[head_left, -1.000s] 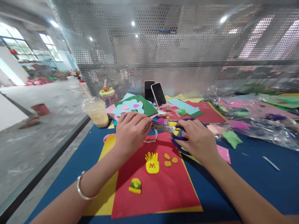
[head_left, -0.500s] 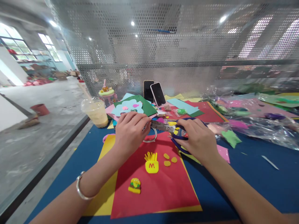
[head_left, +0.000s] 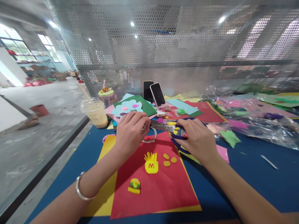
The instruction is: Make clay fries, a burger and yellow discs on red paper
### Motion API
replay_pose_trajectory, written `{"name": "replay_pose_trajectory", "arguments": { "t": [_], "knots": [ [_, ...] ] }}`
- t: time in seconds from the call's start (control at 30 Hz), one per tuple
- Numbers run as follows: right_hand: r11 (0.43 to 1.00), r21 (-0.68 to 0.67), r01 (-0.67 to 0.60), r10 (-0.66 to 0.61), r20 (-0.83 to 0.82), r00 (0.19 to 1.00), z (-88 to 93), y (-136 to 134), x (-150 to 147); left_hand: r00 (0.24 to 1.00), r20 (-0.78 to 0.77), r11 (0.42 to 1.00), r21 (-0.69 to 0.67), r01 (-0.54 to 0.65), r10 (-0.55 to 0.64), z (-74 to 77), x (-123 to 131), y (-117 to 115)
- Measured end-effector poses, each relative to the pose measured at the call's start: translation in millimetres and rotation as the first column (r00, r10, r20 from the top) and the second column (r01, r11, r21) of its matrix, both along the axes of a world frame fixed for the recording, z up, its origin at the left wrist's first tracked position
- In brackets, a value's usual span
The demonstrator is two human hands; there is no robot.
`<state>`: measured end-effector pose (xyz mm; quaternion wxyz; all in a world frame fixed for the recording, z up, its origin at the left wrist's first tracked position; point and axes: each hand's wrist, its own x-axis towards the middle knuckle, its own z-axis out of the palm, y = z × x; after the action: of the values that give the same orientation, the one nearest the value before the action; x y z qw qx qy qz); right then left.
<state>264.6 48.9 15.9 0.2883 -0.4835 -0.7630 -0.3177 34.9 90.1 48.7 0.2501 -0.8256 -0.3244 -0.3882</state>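
Note:
My right hand grips the dark blue handles of a pair of scissors, its blades pointing left. At the blade end, my left hand is closed, its thumb and fingertips pinched around the tip, which they mostly hide. Below lies a red sheet on a yellow sheet. On the red sheet sit a yellow clay fries box with a red M, a small clay burger and several flat yellow-brown clay ovals.
A white ring lies beneath the blades. Two phones lean at the back, near coloured paper. A drink cup stands at the left edge. Plastic bags of clay spread right, before a perforated metal panel.
Both hands and the scissors stay almost in place. The whole view has shifted very slightly.

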Motion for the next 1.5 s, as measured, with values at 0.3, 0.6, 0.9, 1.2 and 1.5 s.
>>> {"name": "replay_pose_trajectory", "arguments": {
  "t": [0.3, 0.6, 0.9, 1.2, 1.5],
  "knots": [
    [0.999, -0.025, 0.042, -0.043, -0.065, 0.997, -1.8, 5, 7, 0.961, 0.263, 0.949, -0.272, 0.159, -0.086, 2.3, -2, 4],
    [0.895, -0.346, 0.282, -0.331, -0.093, 0.939, -11.1, 17, 29, 0.893, 0.45, 0.591, -0.714, 0.375, -0.023, -5.3, 11, 1],
    [0.906, -0.422, -0.013, -0.083, -0.208, 0.975, -0.9, 9, 17, 0.826, 0.562, 0.411, -0.742, 0.53, -0.052, -21.5, 19, 0],
    [0.64, -0.743, -0.197, 0.016, -0.243, 0.97, -5.4, -9, -24, 0.845, 0.523, 0.523, -0.691, 0.499, -0.116, -26.4, 17, 4],
    [0.597, -0.77, -0.225, 0.029, -0.26, 0.965, -8.6, -5, -20, 0.932, 0.343, 0.401, -0.842, 0.362, -0.12, -13.1, 20, -7]
  ]
}}
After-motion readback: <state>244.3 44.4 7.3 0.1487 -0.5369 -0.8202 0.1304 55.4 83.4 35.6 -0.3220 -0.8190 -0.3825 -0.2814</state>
